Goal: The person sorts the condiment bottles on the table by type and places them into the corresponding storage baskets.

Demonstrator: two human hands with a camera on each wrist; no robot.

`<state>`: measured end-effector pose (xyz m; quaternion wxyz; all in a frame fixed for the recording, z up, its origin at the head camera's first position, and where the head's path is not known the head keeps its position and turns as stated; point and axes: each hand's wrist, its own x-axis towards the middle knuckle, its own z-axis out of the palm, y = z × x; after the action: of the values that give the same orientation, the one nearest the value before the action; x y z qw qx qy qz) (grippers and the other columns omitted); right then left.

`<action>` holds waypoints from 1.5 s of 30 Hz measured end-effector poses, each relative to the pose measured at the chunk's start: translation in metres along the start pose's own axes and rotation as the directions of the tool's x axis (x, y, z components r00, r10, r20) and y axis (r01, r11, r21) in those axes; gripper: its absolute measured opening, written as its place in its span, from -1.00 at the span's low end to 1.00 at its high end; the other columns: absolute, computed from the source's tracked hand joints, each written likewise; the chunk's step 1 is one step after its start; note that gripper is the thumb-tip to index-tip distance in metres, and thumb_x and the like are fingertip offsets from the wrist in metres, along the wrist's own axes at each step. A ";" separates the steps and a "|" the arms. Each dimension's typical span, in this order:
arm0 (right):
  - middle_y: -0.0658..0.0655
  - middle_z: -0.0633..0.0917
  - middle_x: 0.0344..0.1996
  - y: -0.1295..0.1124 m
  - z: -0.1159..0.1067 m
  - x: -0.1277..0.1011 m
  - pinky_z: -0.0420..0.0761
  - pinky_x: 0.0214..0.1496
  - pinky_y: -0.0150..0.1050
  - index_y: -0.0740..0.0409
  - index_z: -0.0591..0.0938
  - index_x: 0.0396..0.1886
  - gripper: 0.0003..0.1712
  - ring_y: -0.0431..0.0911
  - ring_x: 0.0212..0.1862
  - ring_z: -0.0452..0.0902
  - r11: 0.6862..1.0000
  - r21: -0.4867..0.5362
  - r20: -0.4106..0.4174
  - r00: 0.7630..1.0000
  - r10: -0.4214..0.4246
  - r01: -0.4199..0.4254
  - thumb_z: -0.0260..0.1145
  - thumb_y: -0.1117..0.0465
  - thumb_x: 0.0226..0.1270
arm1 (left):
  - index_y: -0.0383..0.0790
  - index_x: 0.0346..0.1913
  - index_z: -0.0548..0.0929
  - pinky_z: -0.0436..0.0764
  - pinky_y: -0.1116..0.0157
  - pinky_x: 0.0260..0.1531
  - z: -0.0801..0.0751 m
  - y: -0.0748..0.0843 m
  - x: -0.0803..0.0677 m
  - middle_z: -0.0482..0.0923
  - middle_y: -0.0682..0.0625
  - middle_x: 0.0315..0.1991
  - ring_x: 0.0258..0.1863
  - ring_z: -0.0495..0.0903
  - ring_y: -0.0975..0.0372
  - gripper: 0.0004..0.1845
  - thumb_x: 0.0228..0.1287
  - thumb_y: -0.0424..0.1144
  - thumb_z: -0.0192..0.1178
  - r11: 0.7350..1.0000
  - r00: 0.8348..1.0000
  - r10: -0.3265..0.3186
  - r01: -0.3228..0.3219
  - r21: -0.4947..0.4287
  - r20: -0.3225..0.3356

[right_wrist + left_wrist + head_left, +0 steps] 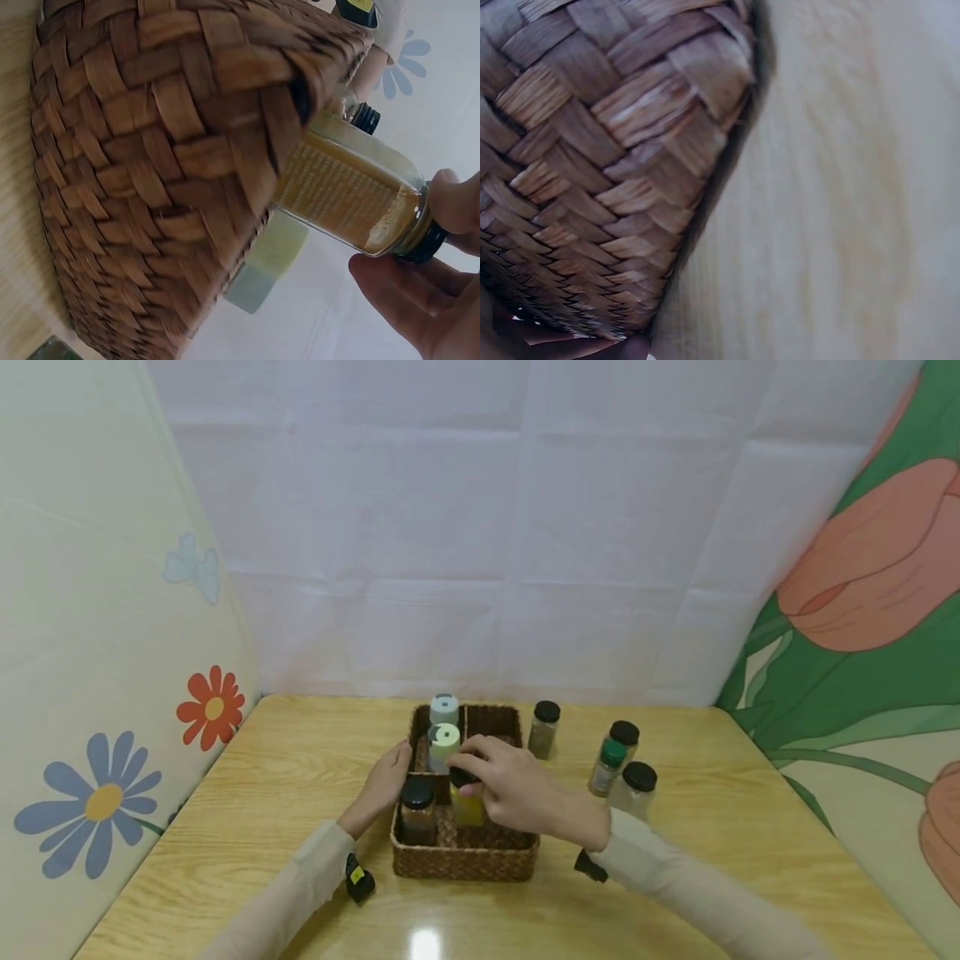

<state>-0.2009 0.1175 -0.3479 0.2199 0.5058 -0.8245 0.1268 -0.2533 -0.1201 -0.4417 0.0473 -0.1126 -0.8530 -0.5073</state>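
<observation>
A brown woven basket (463, 863) with divided compartments sits on the table. My right hand (517, 783) pinches the black lid of a glass spice jar (349, 187) with yellow-brown powder inside. The jar is partly down in the front compartment, as the right wrist view also shows. Beside it in that compartment stands another black-lidded jar (417, 821). Two pale-capped bottles, one light green (444, 739) and one light blue (444, 707), stand in the back left compartment. My left hand (384, 779) rests along the basket's left side, its fingers fairly straight against the weave.
Right of the basket on the wooden table (720, 827) stand a black-lidded jar (543, 731) near the back, a green-capped jar (607, 767), and two more black-lidded jars, one partly behind my right forearm. A white cloth (480, 543) hangs behind the table.
</observation>
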 end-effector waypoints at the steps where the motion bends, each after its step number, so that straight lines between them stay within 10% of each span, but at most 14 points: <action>1: 0.12 0.59 -0.02 0.000 0.001 0.000 0.49 -0.40 -0.38 0.14 0.64 0.13 -0.64 -0.11 -0.13 0.57 1.000 0.004 0.006 1.000 0.001 -0.001 0.21 0.41 0.39 | -0.58 0.41 0.25 0.20 -0.10 0.37 0.000 0.000 0.000 0.23 -0.43 0.38 0.40 0.19 -0.22 -0.45 0.66 -0.16 -0.30 1.000 1.000 0.002 -0.002 0.001 -0.001; 45: 0.14 0.60 -0.03 0.002 0.048 -0.012 0.62 -0.22 -0.34 0.18 0.67 0.08 -0.66 -0.09 -0.11 0.59 0.991 0.127 -0.069 0.997 0.045 -0.036 0.39 0.23 0.34 | -0.62 0.40 0.22 0.18 -0.13 0.37 0.003 0.000 0.003 0.21 -0.47 0.39 0.40 0.17 -0.24 -0.46 0.66 -0.21 -0.29 1.000 1.000 -0.011 0.011 -0.014 0.009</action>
<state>-0.2095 0.1074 -0.3957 0.2144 0.4971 -0.8164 0.2010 -0.2559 -0.1172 -0.4424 0.0398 -0.1104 -0.8503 -0.5131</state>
